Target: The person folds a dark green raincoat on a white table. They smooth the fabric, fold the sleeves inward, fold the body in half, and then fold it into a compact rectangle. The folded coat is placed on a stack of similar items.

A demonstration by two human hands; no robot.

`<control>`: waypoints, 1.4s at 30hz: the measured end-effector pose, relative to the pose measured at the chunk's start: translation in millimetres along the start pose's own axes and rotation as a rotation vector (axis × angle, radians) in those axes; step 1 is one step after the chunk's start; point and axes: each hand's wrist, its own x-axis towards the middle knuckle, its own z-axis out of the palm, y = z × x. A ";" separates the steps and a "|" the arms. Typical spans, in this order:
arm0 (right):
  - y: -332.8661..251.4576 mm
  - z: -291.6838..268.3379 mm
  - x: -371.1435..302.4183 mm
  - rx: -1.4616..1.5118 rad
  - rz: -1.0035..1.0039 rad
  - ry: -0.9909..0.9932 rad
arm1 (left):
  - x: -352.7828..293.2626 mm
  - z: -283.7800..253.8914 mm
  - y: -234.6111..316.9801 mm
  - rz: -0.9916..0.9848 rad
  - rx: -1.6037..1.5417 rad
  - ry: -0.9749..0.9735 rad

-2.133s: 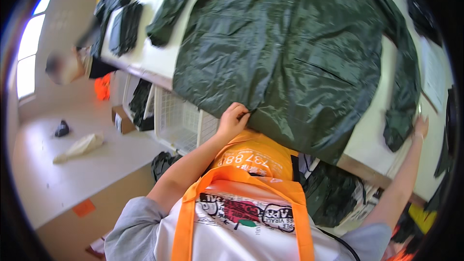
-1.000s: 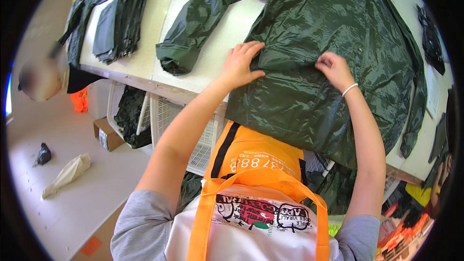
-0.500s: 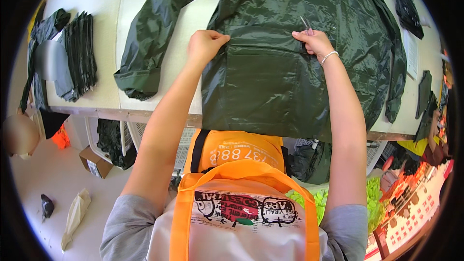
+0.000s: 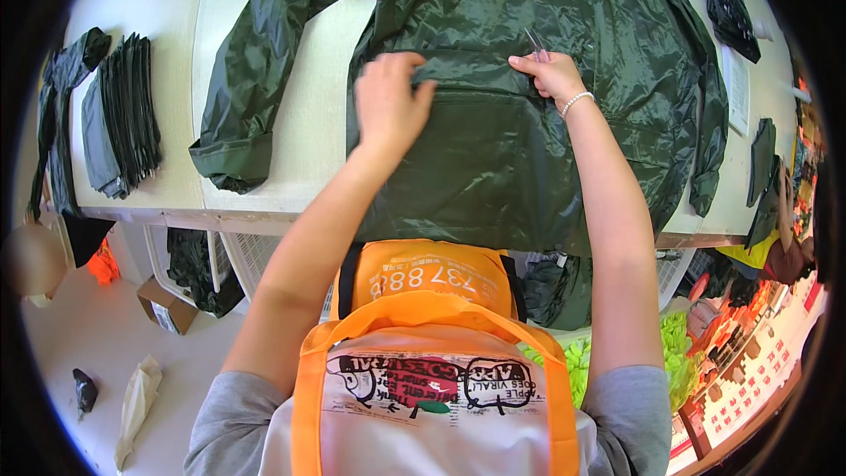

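The left hand lies on a dark green jacket that is spread over a pale table; its fingers are curled down and pinch a fold of the cloth at the left end of a pocket edge. The right hand is to the right of it, at the other end of the same edge, closed on the cloth and also on a small pair of metal snips, whose tips point up and away from the fingers. A thin bracelet is on the right wrist. Far to the left of the left hand, a stack of folded dark garments rests on the table, well apart from the jacket's left sleeve.
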 end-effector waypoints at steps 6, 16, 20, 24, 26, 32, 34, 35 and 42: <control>6.2 1.1 6.2 -0.007 -0.066 0.002 | -25.4 53.1 54.7 0.165 -0.155 -0.141; 14.2 2.6 11.0 -0.052 -0.261 -0.011 | -23.7 89.3 71.4 0.106 0.080 -0.155; 32.2 -0.2 6.0 0.089 -0.405 0.099 | -15.1 88.4 65.9 0.011 -0.031 -0.259; 48.6 -18.5 -50.2 -0.186 -0.614 0.247 | -9.0 79.7 69.0 -0.022 -0.011 -0.330; 56.8 -26.1 -73.1 -0.401 -0.636 0.157 | -6.4 80.0 64.0 -0.099 -0.080 -0.354; 66.2 -21.4 -96.8 -0.374 -0.608 0.175 | -20.6 34.1 58.6 -0.109 -0.310 -0.050; 58.4 -22.2 -93.9 -0.279 -0.744 0.264 | -40.2 -5.9 49.2 -0.105 -0.207 0.089; 47.4 -21.8 -92.4 -0.260 -0.698 0.263 | -54.1 -23.6 23.1 -0.111 -0.066 0.153; 51.6 16.0 -53.0 -0.222 -0.626 -0.243 | -112.2 -182.4 -177.1 -0.907 0.092 0.814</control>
